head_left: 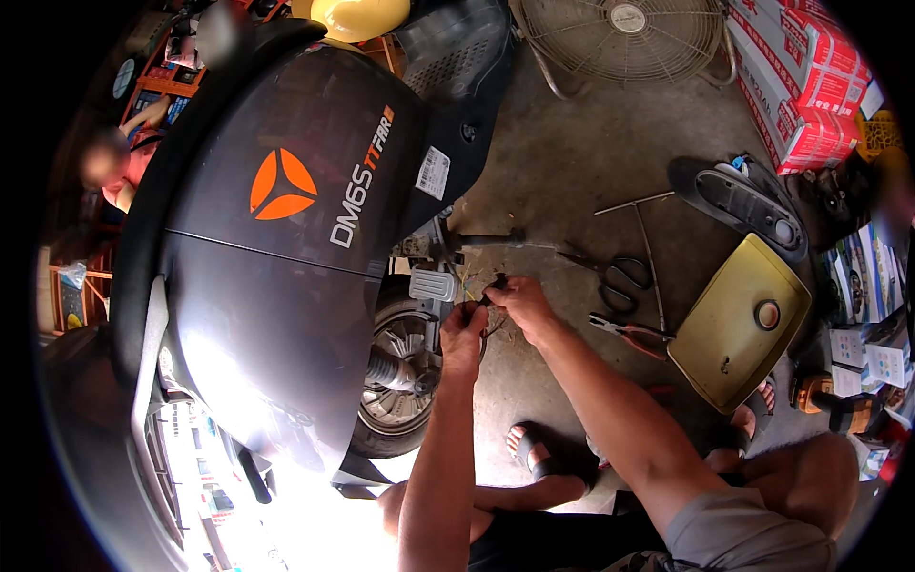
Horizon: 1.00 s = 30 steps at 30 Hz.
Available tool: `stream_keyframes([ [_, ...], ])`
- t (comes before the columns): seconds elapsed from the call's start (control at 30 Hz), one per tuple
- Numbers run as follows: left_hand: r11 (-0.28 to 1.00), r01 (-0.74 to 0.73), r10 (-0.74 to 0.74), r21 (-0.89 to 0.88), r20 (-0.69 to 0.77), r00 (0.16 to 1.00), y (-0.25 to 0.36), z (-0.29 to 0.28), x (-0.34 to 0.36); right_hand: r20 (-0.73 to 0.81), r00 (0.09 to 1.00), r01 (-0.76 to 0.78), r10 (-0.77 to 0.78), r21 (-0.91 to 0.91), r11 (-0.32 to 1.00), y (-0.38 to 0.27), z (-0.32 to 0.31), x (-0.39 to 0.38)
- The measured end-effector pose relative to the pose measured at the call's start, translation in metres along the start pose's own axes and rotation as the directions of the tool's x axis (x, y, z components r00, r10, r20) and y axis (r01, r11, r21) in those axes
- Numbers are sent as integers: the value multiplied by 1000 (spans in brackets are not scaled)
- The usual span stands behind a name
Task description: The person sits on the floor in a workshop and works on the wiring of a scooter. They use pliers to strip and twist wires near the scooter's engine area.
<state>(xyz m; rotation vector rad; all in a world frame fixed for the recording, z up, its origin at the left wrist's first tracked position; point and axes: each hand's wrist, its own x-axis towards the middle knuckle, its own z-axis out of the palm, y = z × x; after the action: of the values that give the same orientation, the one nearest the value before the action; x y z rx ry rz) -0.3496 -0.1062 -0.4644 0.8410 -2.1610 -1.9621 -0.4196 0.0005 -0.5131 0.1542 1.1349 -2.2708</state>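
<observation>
Beside the scooter's rear wheel (393, 389), my two hands meet with their fingertips close together. My right hand (522, 303) pinches a small black piece (493, 288), possibly a connector or tape; its exact kind cannot be made out. My left hand (461, 334) is closed at the near end of the same piece, thumb against fingers. Thin wires (466, 278) run just above the fingers, near the scooter's footpeg (433, 285). The dark grey scooter body (267, 219) with its orange emblem fills the left side.
On the concrete floor to the right lie scissors (621, 284), pliers (624, 331), a T-handle wrench (648, 243) and a yellow tray (710, 357) holding a tape roll (766, 315). A floor fan (620, 43) and red-white boxes (805, 95) stand farther off. Other people are at the edges.
</observation>
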Motion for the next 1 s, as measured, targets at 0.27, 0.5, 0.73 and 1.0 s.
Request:
stream_keyframes([
  [0.27, 985, -85, 111, 153, -171, 979, 1, 8, 1, 28, 999, 20, -21, 44, 999, 9, 0, 2],
  [0.5, 725, -67, 334, 685, -265, 905, 17, 27, -2, -75, 994, 85, -81, 57, 995, 10, 3, 6],
  [0.73, 552, -94, 504, 828, -242, 829, 26, 40, -8, -28, 988, 143, -150, -169, 975, 21, -1, 15],
  [1.0, 561, -96, 498, 822, -242, 833, 24, 40, -10, -357, 803, 332, -477, -396, 856, 30, -4, -7],
])
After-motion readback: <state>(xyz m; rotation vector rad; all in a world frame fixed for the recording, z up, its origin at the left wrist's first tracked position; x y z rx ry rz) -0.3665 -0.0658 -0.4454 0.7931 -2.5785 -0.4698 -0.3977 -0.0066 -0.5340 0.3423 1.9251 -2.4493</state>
